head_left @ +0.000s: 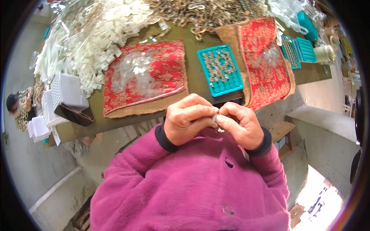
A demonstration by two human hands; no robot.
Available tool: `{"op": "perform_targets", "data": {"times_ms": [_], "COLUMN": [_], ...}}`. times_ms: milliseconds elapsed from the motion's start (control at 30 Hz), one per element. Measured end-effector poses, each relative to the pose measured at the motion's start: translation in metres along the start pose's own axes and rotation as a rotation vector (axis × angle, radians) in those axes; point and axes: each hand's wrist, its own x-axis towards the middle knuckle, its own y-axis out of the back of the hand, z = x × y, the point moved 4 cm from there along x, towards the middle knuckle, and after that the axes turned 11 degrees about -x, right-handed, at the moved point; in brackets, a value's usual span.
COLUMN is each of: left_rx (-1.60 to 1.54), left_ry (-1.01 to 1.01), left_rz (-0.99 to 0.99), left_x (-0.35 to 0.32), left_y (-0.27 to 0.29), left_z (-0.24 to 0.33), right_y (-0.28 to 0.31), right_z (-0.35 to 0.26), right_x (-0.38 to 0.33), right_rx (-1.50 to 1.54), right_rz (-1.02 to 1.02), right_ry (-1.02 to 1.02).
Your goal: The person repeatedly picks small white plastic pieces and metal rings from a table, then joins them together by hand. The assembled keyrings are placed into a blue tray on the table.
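Observation:
In front of my chest, my left hand [191,119] and my right hand [242,125] meet fingertip to fingertip. Both are closed in a pinch on a small shiny silvery piece [220,130]. My fingers cover most of it, so its exact kind does not show. Just beyond my hands, a turquoise tray [216,93] carries many small round metallic pieces in its cups. A red floral cloth mat [169,57] lies to the left, with small clear plastic bags [135,71] scattered over it.
White tagged packets [92,42] heap at the far left, and beaded strands [208,17] pile at the back. White trays [71,90] and a dark phone-like slab [73,114] sit left. Another red cloth [266,73] and more turquoise trays [306,50] stand right. A person [25,106] is at far left.

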Motion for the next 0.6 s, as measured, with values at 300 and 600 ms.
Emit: {"op": "perform_targets", "data": {"times_ms": [300,600], "left_rx": [-0.125,-0.574], "left_ry": [0.08,0.325], "left_rz": [0.228,0.432], "left_x": [-0.04,-0.08], "left_y": [0.044,0.114], "left_z": [-0.013,-0.026], "right_y": [-0.039,-0.078], "right_z": [-0.003,-0.017], "right_x": [0.044,0.13], "right_rx": [0.17,-0.976], "right_rz": [-0.134,0.29], "right_ry": [-0.09,0.562]}}
